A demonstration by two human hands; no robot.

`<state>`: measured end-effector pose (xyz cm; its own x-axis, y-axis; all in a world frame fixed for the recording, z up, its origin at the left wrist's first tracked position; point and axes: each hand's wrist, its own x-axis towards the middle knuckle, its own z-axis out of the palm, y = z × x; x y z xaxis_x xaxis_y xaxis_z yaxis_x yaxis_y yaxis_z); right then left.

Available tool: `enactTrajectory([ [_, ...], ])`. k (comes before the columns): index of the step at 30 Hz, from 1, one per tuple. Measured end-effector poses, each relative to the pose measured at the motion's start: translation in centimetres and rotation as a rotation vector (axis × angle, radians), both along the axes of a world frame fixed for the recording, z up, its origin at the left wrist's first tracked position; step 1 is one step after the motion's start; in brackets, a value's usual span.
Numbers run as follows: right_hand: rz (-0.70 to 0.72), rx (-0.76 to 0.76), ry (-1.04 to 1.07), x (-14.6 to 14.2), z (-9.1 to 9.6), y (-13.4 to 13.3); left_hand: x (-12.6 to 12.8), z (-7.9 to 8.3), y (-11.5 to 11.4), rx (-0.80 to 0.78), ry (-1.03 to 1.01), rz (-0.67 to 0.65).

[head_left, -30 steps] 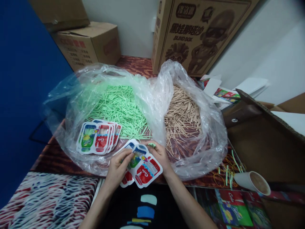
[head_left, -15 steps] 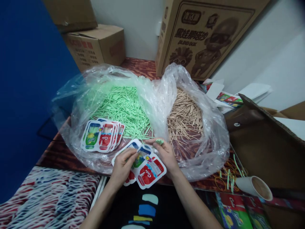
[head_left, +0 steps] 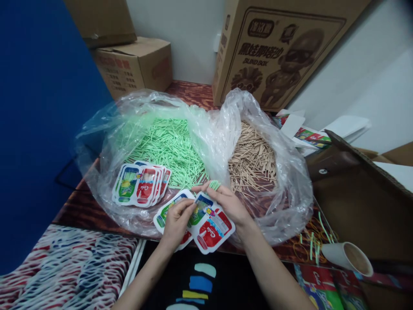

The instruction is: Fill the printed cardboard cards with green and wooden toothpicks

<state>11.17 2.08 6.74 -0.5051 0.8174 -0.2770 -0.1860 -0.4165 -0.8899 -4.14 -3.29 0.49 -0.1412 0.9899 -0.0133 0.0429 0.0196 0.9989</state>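
Note:
My left hand (head_left: 177, 220) pinches the upper edge of a white-bordered printed packet (head_left: 213, 226) with a green jar and a red "Cola" jar on it. My right hand (head_left: 232, 206) is closed on a small bunch of green sticks (head_left: 214, 185), whose ends show between the fingers; its palm side lies against the same packet. Under my left hand lies a second similar packet (head_left: 164, 213), partly covered. A stack of filled packets (head_left: 142, 184) rests to the left, beside a heap of loose green sticks (head_left: 171, 150).
Brown sticks (head_left: 253, 157) lie in a clear plastic bag (head_left: 292, 206) at right. A paper cup (head_left: 346, 257) lies on its side near rubber bands and stray green sticks. Cardboard boxes (head_left: 142, 64) stand behind, and an open carton (head_left: 358, 193) at right. A blue panel (head_left: 38, 107) borders the left.
Both hands and the held packet have shifted a little to the right and slightly up. The green bunch in my right hand has tilted, showing its ends more. The stack has not moved.

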Motion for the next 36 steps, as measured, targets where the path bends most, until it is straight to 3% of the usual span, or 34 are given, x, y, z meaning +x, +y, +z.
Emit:
enactTrajectory([
  [2, 0.049, 0.098, -0.111, 0.9, 0.4, 0.0, 0.2, 0.1, 0.2, 0.017, -0.018, 0.011],
  [7, -0.03, 0.47, -0.527, 2.6, 1.1, -0.1, 0.9, 0.0, 0.9, 0.04, -0.072, 0.037],
  [10, -0.031, 0.692, -0.644, 2.7, 0.9, -0.7, 0.8, -0.1, 1.0, 0.009, -0.127, 0.003],
  [12, -0.076, 0.779, -0.649, 2.6, 0.7, -1.2, 0.2, 0.0, 0.9, -0.067, -0.179, -0.088],
  [15, -0.134, 0.808, -0.603, 2.3, 0.5, -1.8, -1.3, 0.7, 1.2, -0.239, -0.251, -0.329],
  [17, -0.065, 0.852, -0.56, 2.0, 0.5, -2.3, -2.0, 1.3, 1.5, -0.314, -0.207, -0.533],
  [19, 0.003, 0.893, -0.569, 1.8, 0.4, -2.8, -2.1, 1.9, 2.0, -0.329, -0.109, -0.635],
  [24, -0.156, 0.882, -0.8, 2.5, -0.6, -3.2, 0.0, 2.6, 2.1, -0.266, 0.033, -0.429],
  [30, -0.342, 0.946, -0.889, 3.6, -1.0, -2.4, 3.5, 2.3, 1.5, -0.232, -0.061, -0.301],
  [34, -0.289, 0.854, -0.816, 4.2, -0.6, -2.1, 4.4, 2.2, 1.7, -0.237, -0.015, -0.175],
  [36, -0.285, 0.864, -0.818, 4.3, -0.6, -2.2, 4.6, 2.3, 1.9, -0.231, -0.002, -0.175],
])
